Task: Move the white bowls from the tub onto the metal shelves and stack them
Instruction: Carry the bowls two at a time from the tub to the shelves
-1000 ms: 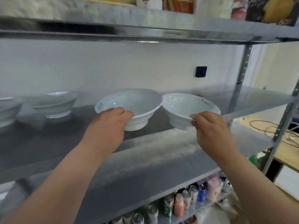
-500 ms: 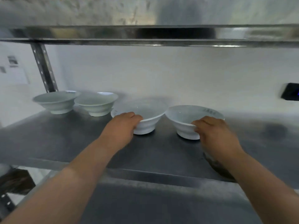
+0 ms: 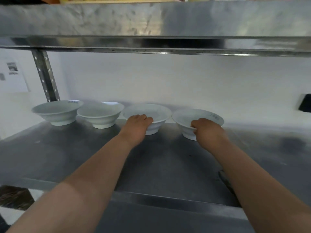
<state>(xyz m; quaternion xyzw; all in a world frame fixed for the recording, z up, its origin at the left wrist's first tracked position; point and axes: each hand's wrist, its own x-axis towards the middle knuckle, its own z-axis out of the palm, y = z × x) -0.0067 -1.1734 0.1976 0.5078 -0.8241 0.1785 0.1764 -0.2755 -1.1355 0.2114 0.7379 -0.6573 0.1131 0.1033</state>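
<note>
Four white bowls stand upright in a row along the back of the metal shelf (image 3: 67, 157), each on its own foot and none stacked. From the left they are the first bowl (image 3: 56, 113), the second bowl (image 3: 100, 116), the third bowl (image 3: 157, 113) and the fourth bowl (image 3: 188, 120). Their rims sit just beside one another, and whether neighbours touch cannot be told. The left hand (image 3: 137, 126) reaches in with its grip curled over the near rim of the third bowl, fingers hooked into the bowl's mouth. The right hand (image 3: 207, 130) has its grip pinching the near rim of the fourth bowl, thumb outside against the wall of the bowl and knuckles bent over the edge. Both bowls rest on the shelf under the hands. Faint dark markings show on the far rims of the first and fourth bowls, too blurred to read. Both bare forearms stretch across the shelf's front lip. Overhead runs the upper shelf (image 3: 151, 22), carried at the left by a perforated upright post (image 3: 45, 74). Behind the bowls is a white wall (image 3: 168, 81), with a paper notice (image 3: 12, 68) far left and a black box (image 3: 305, 102) far right.
</note>
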